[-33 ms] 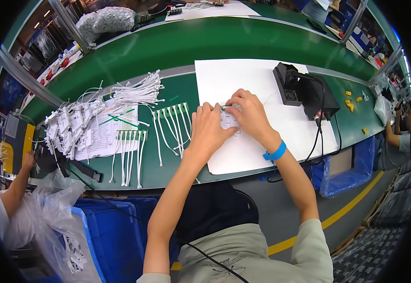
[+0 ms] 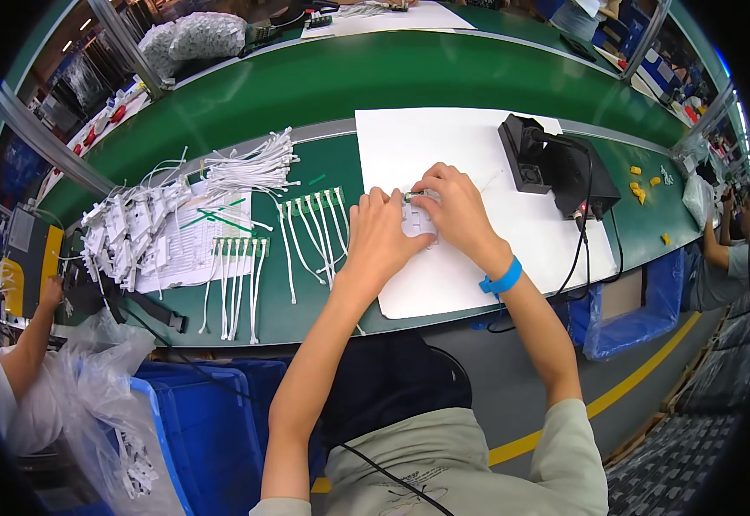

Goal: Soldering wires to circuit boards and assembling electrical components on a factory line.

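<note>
Casing [image 2: 413, 222]: small, white, over the white sheet [image 2: 478, 284], between both hands.
Left grip [image 2: 377, 234]: narrow, holding the casing from the left, thumb near its lower edge.
Right grip [image 2: 457, 211]: narrow, fingers bent onto the casing's upper right.
Worktop [image 2: 654, 219]: green, under the sheet.
Leftward: two green board strips [image 2: 310, 204] with white leads, heaped white parts [image 2: 126, 236].
Rightward: black device [image 2: 574, 176], yellow pieces [image 2: 639, 193].
</note>
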Demonstrator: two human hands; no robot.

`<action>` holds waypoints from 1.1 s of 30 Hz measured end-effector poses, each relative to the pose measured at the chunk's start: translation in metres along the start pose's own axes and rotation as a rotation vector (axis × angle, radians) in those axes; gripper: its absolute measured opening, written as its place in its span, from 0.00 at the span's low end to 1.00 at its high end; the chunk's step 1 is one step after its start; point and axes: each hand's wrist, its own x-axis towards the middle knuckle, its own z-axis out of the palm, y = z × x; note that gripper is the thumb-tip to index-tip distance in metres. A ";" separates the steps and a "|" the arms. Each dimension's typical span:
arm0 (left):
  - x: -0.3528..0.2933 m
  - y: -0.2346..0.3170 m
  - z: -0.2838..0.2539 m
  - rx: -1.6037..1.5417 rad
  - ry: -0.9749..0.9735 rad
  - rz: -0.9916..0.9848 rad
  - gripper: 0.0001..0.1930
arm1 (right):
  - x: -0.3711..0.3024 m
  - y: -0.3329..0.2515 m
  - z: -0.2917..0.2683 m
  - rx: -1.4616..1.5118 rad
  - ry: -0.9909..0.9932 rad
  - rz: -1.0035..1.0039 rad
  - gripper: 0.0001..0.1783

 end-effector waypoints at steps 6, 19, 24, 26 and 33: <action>-0.004 -0.006 0.001 -0.033 0.010 0.043 0.49 | -0.001 -0.002 0.002 0.015 -0.012 0.072 0.05; -0.005 -0.005 0.005 -0.002 0.082 0.063 0.45 | 0.004 -0.010 0.000 -0.231 -0.071 0.010 0.06; -0.005 -0.005 0.002 -0.005 0.073 0.058 0.47 | 0.004 -0.010 -0.001 -0.230 -0.090 0.027 0.08; -0.004 -0.004 0.001 -0.008 0.040 0.041 0.47 | 0.004 -0.011 0.000 -0.237 -0.100 0.036 0.09; -0.001 -0.002 0.002 0.030 0.044 0.045 0.48 | 0.007 -0.006 0.004 -0.223 -0.141 0.038 0.12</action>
